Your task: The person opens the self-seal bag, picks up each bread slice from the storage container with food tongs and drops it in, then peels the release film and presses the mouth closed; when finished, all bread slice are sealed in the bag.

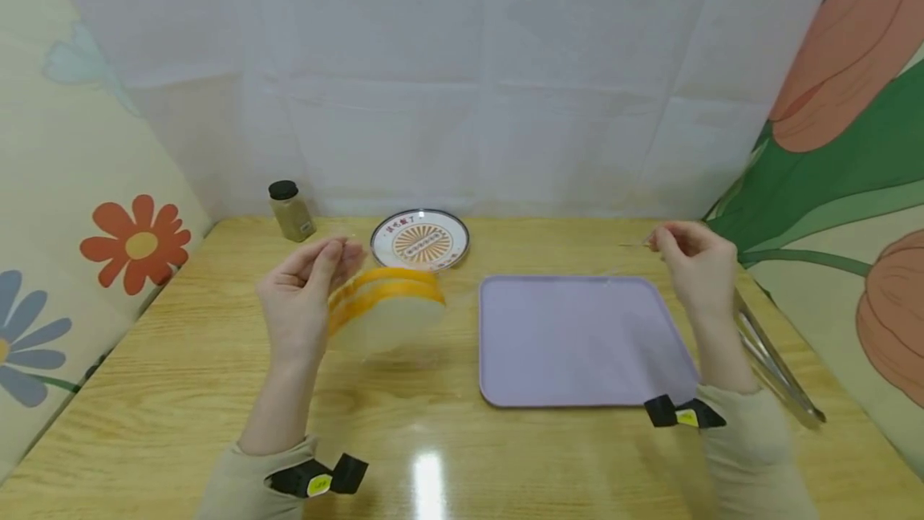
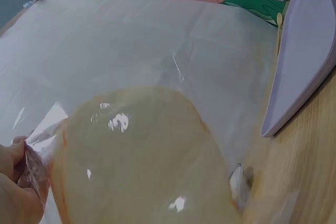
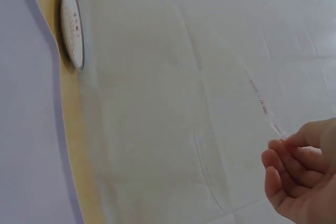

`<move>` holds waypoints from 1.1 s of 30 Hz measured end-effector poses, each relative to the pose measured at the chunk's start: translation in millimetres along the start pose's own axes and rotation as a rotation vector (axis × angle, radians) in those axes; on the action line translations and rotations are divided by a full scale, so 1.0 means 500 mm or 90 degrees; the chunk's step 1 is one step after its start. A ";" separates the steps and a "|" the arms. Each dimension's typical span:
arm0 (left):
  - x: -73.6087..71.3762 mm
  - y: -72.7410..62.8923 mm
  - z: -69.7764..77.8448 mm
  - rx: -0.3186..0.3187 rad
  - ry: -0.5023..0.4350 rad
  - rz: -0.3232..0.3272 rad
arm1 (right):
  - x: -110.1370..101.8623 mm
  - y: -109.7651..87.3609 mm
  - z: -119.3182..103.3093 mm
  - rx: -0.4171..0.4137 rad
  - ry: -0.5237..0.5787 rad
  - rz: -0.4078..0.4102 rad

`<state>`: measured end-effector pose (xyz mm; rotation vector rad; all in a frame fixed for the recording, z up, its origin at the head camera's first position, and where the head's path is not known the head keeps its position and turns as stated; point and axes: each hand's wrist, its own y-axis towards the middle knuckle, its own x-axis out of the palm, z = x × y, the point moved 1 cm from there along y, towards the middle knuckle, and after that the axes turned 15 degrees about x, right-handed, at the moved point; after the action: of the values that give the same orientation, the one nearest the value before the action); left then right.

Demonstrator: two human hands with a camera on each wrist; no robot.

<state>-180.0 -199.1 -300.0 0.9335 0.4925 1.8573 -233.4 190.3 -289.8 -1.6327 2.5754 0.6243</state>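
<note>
My left hand [image 1: 303, 295] pinches the edge of a clear plastic bag of bread slices [image 1: 393, 303]. The slices are pale with orange-brown crusts and hang above the table. In the left wrist view, the bread [image 2: 142, 156] shows its broad face through shiny film, and part of the left hand [image 2: 18, 182] grips crumpled plastic at the left. Over the right side of the table, my right hand [image 1: 696, 263] pinches a thin strip [image 1: 634, 245] between thumb and finger. In the right wrist view that strip [image 3: 260, 98] looks clear with small red print, beside the right hand [image 3: 307, 171].
A lilac tray [image 1: 577, 343] lies right of centre on the wooden table. Behind are a printed plate [image 1: 420, 241] and a black-lidded jar [image 1: 291, 213]. Metal tongs [image 1: 780, 367] lie near the right edge. A white cloth [image 1: 433, 87] hangs at the back.
</note>
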 end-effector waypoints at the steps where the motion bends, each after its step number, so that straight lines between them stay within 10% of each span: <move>1: 0.000 -0.001 0.000 0.006 -0.004 -0.005 | -0.002 -0.005 -0.004 -0.011 -0.025 -0.028; 8: 0.000 0.000 -0.001 0.020 -0.014 -0.023 | 0.024 -0.071 -0.064 -0.176 -0.182 -0.311; 17: -0.001 0.001 0.002 0.001 0.011 -0.021 | 0.121 -0.192 -0.108 -0.216 -0.168 -0.688; 33: -0.005 0.004 0.006 -0.029 0.022 -0.015 | 0.317 -0.297 -0.085 -0.231 -0.260 -0.845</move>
<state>-178.3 -202.5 -297.7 0.8629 0.4778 1.8579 -166.9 -15.9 -334.9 -2.4115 0.7492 1.0561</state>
